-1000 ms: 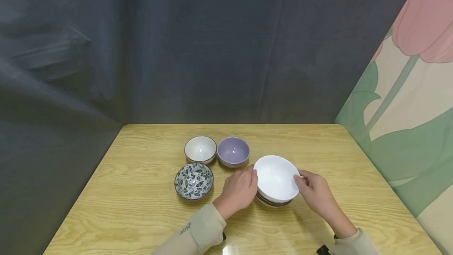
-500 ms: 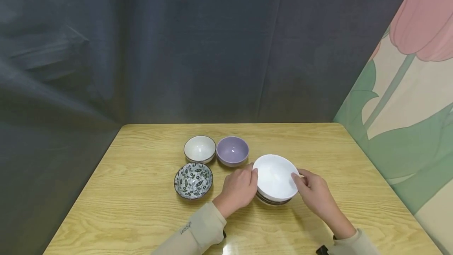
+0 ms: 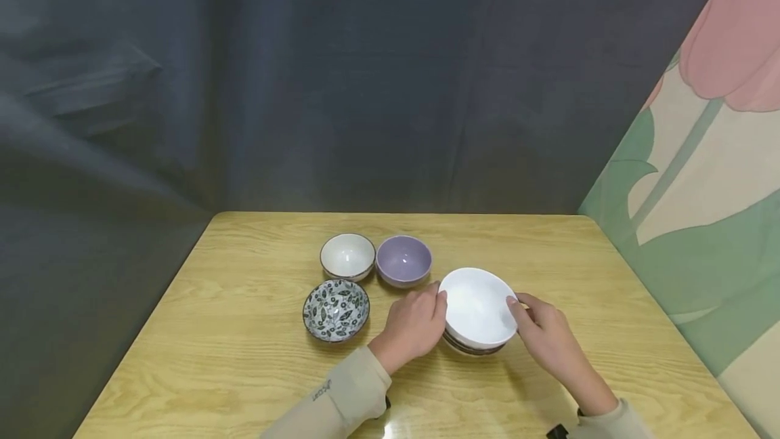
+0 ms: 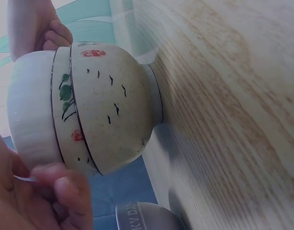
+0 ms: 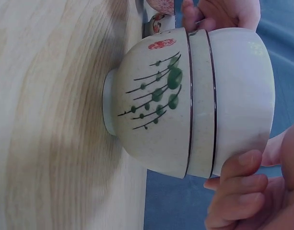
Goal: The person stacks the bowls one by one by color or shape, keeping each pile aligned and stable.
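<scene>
Taking the white bowl (image 3: 479, 308) as the clock's centre, the leaf-patterned bowl (image 3: 336, 311) sits at nine, the pale bowl (image 3: 348, 256) just beside it towards ten and the purple bowl (image 3: 403, 261) at ten, all upright on the table (image 3: 244, 364). The left hand (image 3: 412, 328) grasps the white bowl's rim at nine. That bowl nests in two dark-rimmed bowls (image 5: 168, 120), the lower standing on its foot, which probably keeps them centred. The right hand (image 3: 544, 339) pinches the rim at three; opposed grips likely steady it.
</scene>
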Demonstrator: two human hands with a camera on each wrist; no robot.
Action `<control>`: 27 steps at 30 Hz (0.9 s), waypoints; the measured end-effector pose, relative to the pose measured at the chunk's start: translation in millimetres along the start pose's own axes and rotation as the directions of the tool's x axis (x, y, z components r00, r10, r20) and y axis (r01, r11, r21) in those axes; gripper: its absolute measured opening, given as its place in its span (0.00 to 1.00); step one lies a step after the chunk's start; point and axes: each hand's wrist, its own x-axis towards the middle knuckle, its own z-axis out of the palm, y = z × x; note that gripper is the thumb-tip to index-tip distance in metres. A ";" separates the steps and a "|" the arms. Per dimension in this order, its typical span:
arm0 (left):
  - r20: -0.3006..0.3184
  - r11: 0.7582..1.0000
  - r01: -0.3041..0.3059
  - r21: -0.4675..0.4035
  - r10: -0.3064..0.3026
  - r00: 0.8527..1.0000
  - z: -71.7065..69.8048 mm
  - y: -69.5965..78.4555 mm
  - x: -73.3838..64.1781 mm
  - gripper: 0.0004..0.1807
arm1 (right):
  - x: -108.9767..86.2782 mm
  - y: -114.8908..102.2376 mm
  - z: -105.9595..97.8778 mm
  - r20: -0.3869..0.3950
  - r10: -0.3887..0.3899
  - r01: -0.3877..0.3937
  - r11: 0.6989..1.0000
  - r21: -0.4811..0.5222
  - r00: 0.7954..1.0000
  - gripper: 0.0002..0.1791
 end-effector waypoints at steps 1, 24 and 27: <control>0.004 1.000 0.003 -0.008 -0.003 1.000 0.2 0.3 0.2 0.29 | -0.5 0.4 -0.5 0.002 0.006 -0.006 1.000 -0.003 1.000 0.31; 0.022 0.994 0.047 -0.095 -0.045 0.999 7.3 -4.6 1.9 0.31 | -1.0 5.6 3.7 -0.028 -0.016 0.017 0.999 0.031 0.999 0.23; 0.021 0.994 0.042 -0.097 -0.040 0.999 5.4 -4.9 2.9 0.32 | 0.0 4.7 4.7 -0.038 -0.021 0.022 0.999 0.035 0.999 0.23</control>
